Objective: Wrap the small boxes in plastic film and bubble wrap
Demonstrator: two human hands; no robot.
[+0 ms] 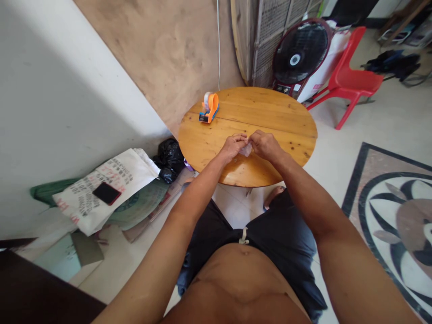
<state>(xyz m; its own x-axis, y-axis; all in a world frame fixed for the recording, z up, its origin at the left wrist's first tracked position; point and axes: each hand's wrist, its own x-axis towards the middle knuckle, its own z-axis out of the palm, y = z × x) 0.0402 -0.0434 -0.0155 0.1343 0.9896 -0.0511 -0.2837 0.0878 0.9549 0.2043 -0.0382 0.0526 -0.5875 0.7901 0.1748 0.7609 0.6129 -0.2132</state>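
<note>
- Left grip [236, 146] and right grip [264, 143]: both narrow, pinching a clear plastic piece [246, 150] between them, above the bench [270, 110], toward its near edge.
- Tape dispenser [212, 108]: by the bench's far left edge.
- Red chair [353, 82]: beyond the bench's far right edge.
</note>
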